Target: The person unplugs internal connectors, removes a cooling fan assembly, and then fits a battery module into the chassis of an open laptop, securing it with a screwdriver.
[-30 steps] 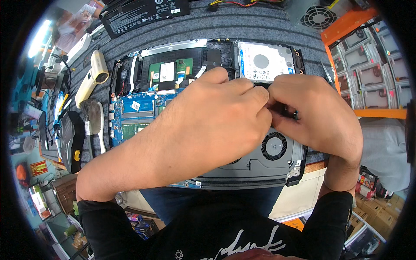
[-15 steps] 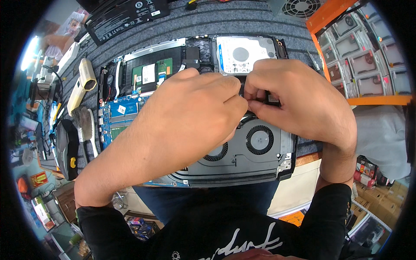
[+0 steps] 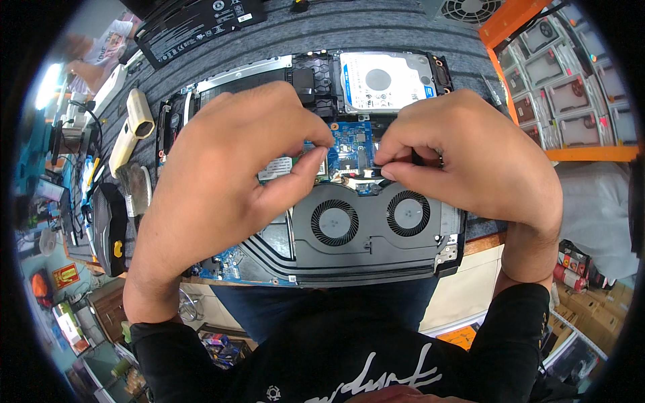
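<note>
An opened laptop (image 3: pixel 396 258) lies in front of me with its inside exposed. Over its left half hovers my left hand (image 3: pixel 235 144), thumb and forefinger pinched at the left side of a blue circuit board (image 3: pixel 351 142). What it holds, if anything, I cannot make out. My right hand (image 3: pixel 470 158) is closed in a pinch at that board's right edge, beside dark cables; its fingertips hide what is in them. Two round fans (image 3: pixel 334 223) sit nearer me. A silver hard drive (image 3: pixel 377 80) fills the far right bay. Partly under my left hand shows a white-labelled card (image 3: pixel 275 168).
A black battery (image 3: pixel 195 33) lies at the far left on the grey ribbed mat (image 3: pixel 376 28). Left of the laptop are a cream-coloured tool (image 3: pixel 132 131), a brush (image 3: pixel 136 185) and a black-and-yellow item (image 3: pixel 107 228). An orange-framed rack of clear boxes (image 3: pixel 564 94) stands right.
My hands have drawn apart: the left moved left, uncovering the blue board and the left fan. The right stays near its spot, still pinched.
</note>
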Demonstrator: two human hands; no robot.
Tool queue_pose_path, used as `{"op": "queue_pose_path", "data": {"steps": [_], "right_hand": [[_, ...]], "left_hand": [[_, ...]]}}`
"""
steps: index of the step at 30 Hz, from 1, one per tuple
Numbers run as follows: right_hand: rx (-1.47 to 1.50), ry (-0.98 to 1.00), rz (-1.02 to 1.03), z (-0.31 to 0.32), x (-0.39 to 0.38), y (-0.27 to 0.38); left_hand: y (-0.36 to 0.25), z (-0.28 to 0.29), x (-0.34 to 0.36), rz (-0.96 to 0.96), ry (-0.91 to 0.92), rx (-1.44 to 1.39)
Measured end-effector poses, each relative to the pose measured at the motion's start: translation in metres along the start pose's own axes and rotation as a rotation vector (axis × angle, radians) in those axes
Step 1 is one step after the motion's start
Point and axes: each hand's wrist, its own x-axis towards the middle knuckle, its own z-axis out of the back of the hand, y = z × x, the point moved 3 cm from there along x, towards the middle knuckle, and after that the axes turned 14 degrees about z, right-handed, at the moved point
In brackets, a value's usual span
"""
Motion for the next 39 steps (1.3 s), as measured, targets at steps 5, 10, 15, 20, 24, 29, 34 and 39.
{"op": "queue_pose_path", "data": {"steps": [5, 10, 15, 20, 24, 29, 34, 39], "right_hand": [[-0.017, 0.006, -0.073, -0.003, 0.002, 0.002], [-0.047, -0.011, -0.114, -0.001, 0.003, 0.007], [0.032, -0.109, -0.065, -0.005, 0.002, 0.003], [-0.002, -0.048, -0.069, 0.001, 0.004, 0.005], [-0.077, 0.029, -0.064, 0.002, 0.001, 0.001], [-0.035, 0.000, -0.058, 0.001, 0.001, 0.000], [0.031, 0.037, -0.033, 0.005, 0.001, -0.002], [0.074, 0.047, -0.069, 0.004, 0.002, -0.006]], "left_hand": [[0.001, -0.001, -0.009, -0.029, -0.029, 0.047], [0.002, -0.003, -0.007, -0.070, 0.013, 0.017], [0.003, -0.003, -0.008, -0.061, 0.060, 0.029], [0.004, -0.002, -0.009, -0.068, 0.040, 0.043], [0.005, -0.005, -0.008, -0.093, 0.023, 0.017], [0.008, -0.004, -0.011, -0.066, 0.020, 0.035], [0.010, -0.004, -0.010, -0.065, 0.030, 0.036], [0.016, -0.004, -0.011, -0.059, -0.008, 0.021]]}}
